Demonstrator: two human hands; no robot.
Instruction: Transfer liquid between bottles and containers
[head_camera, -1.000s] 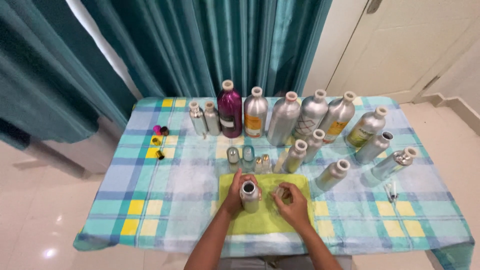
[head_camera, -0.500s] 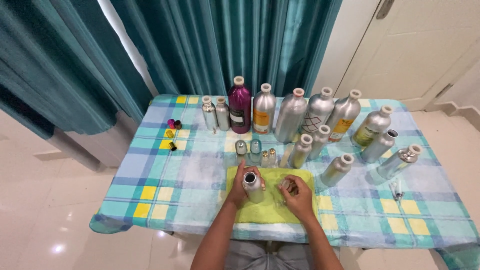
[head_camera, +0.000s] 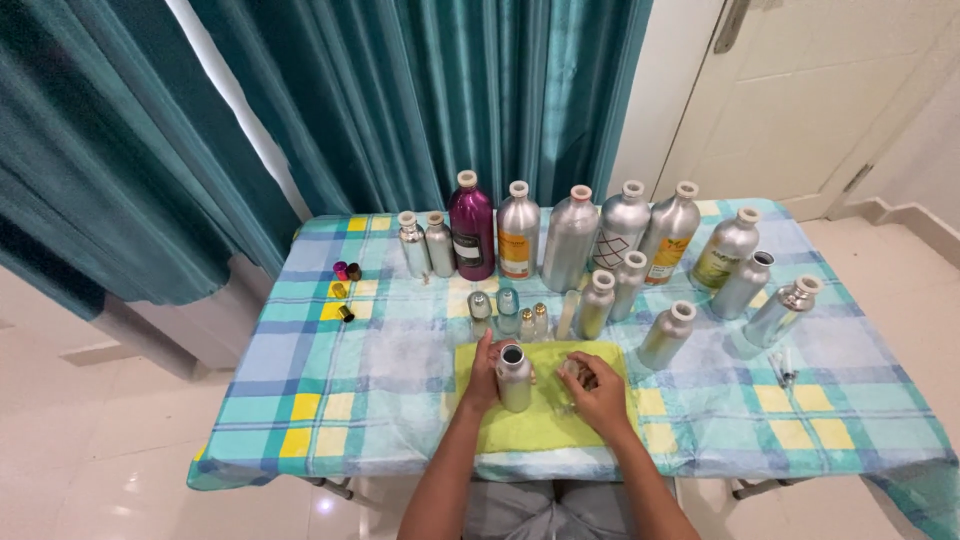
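On the yellow-green cloth (head_camera: 540, 425) at the near edge of the checked table (head_camera: 330, 400), left hand (head_camera: 482, 375) wraps an open-necked silver bottle (head_camera: 514, 376) standing upright, right hand (head_camera: 597, 390) just beside it curls around a small clear item, too blurred to identify, tall metal bottles (head_camera: 570, 240) ranked behind.

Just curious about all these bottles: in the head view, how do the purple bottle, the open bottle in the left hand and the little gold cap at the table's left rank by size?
1. Purple bottle, the largest.
2. Open bottle, clearly smaller though nearer the camera.
3. Gold cap, by far the smallest.
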